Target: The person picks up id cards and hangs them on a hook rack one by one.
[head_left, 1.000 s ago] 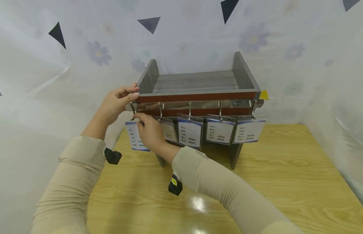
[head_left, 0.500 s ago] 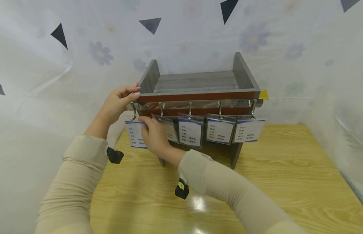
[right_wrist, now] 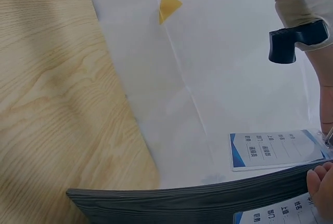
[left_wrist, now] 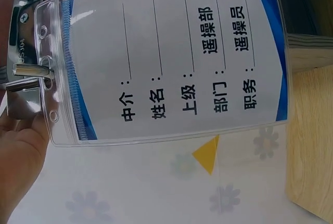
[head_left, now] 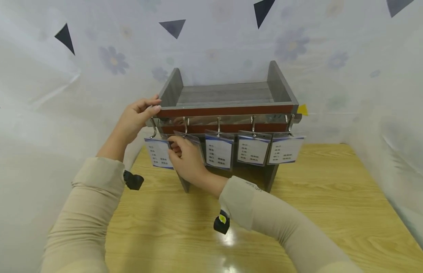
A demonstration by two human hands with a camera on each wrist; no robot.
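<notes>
A grey wooden shelf (head_left: pixel 225 94) with a reddish-brown front edge stands on the table. My left hand (head_left: pixel 133 117) grips its left front corner, thumb on the front edge. Below runs a metal rail with several hooks, each bearing a clear card holder. The leftmost card holder (head_left: pixel 158 153) hangs from its hook (head_left: pixel 153 128); the left wrist view shows the hook through the holder's slot (left_wrist: pixel 46 73). My right hand (head_left: pixel 188 157), fingers loosely bent, is at that holder's right edge, partly covering the second card holder (head_left: pixel 197 141). No held thing shows in it.
Further right hang more card holders (head_left: pixel 219 151). The shelf stands on a wood-grain table (head_left: pixel 320 212). White patterned sheeting (head_left: pixel 348 76) closes in the back and sides. A yellow triangle (head_left: pixel 302 110) is on the sheeting at right.
My right hand has drawn back from the leftmost hook, moving right and slightly down, and its fingers have loosened. The leftmost card holder shows more fully. My left hand has stayed at the corner.
</notes>
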